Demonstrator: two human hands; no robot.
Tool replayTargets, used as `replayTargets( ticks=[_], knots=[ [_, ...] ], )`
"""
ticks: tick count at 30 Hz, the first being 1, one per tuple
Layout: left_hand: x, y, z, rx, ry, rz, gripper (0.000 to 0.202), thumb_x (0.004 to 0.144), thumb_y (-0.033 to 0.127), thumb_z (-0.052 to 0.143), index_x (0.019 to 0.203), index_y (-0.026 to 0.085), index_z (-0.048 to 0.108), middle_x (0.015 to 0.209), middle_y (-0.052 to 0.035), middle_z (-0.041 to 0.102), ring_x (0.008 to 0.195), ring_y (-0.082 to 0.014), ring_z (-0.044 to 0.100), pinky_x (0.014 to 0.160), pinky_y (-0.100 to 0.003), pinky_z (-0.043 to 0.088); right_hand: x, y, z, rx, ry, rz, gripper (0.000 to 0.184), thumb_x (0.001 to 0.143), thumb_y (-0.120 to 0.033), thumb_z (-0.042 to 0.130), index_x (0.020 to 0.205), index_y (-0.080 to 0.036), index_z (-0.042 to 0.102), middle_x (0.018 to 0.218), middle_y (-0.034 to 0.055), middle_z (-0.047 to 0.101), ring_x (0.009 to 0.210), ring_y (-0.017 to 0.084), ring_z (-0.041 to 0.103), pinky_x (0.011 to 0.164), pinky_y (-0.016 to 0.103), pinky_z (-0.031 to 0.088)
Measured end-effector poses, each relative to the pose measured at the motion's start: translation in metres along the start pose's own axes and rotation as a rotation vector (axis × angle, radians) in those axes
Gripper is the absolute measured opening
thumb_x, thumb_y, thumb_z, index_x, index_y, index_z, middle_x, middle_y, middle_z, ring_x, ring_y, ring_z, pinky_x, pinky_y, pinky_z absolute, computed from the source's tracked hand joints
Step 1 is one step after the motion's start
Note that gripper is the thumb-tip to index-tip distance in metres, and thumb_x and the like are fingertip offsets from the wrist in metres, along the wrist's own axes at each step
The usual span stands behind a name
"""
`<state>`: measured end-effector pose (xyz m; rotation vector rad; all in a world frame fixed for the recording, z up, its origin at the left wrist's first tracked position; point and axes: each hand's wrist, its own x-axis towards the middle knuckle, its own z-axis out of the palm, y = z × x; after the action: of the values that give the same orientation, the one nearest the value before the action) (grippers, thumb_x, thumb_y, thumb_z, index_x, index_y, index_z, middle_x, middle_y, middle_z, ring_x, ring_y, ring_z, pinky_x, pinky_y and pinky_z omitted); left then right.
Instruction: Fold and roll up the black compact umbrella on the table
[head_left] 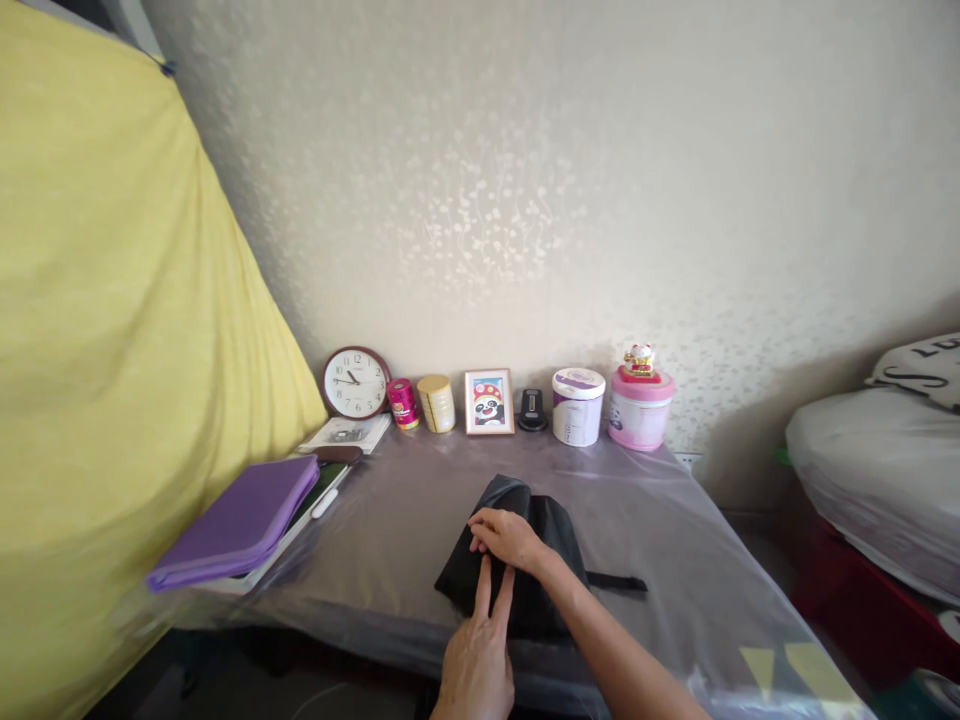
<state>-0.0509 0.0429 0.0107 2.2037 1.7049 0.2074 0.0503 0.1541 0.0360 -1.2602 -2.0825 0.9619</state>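
A black fabric bag (551, 530) lies flat on the table (660, 520), near its front edge, with a black strap (616, 581) sticking out to the right. My left hand (478, 655) rests on the bag's near part with two fingers stretched forward, flat on the cloth. My right hand (504, 537) lies across the middle of the bag, fingers curled down and pressing on the fabric, just beyond the left fingertips. Whether the right fingers pinch the cloth I cannot make out.
Along the wall stand a round clock (355, 382), a red can (403, 403), a yellow can (436, 402), a framed panda picture (489, 401), a white tub (577, 405) and a pink tub (640, 408). A purple case (241, 522) lies left; a yellow curtain (112, 350) hangs beside it.
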Motion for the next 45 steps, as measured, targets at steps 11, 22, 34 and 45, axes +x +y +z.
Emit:
replayTargets(
  ticks=[11,22,34,45],
  knots=[
    [0.003,0.009,-0.004,0.045,-0.105,-0.105,0.086,0.063,-0.008,0.028,0.137,0.018,-0.006,0.144,-0.0063,-0.013,0.092,-0.0179,0.059,0.074,-0.026,0.046,-0.021,0.033,-0.009,-0.377,0.213,-0.519,0.027,0.090,-0.026,0.038,0.096,-0.020,0.064,0.102,0.0040,0.065,0.110,0.016,0.048,0.099,0.034,0.032],
    [0.005,0.013,-0.011,0.021,-0.165,-0.175,0.088,0.061,-0.007,0.033,0.136,0.012,-0.010,0.143,-0.0085,-0.014,0.100,-0.0200,0.056,0.082,-0.026,0.043,0.053,0.067,-0.027,-0.489,0.204,-0.176,0.029,0.090,-0.026,0.036,0.096,-0.021,0.064,0.104,0.0020,0.065,0.104,0.014,0.053,0.095,0.027,0.032],
    [0.006,0.012,-0.006,0.018,-0.126,-0.184,0.084,0.064,-0.007,0.028,0.136,0.013,-0.008,0.145,-0.0100,-0.006,0.098,-0.0200,0.057,0.080,-0.027,0.044,0.005,0.089,-0.073,-0.413,0.524,0.237,0.038,0.088,-0.031,0.027,0.099,-0.017,0.060,0.106,0.0107,0.063,0.097,0.021,0.058,0.082,0.029,0.040],
    [0.002,-0.001,0.006,-0.109,0.012,-0.088,0.081,0.069,0.000,0.034,0.138,0.014,-0.008,0.146,-0.0131,0.002,0.103,-0.0196,0.054,0.086,-0.026,0.040,-0.086,0.095,-0.068,0.253,0.450,0.605,0.030,0.077,-0.042,0.038,0.091,-0.019,0.053,0.085,0.0069,0.064,0.074,0.016,0.064,0.049,0.020,0.047]
  ],
)
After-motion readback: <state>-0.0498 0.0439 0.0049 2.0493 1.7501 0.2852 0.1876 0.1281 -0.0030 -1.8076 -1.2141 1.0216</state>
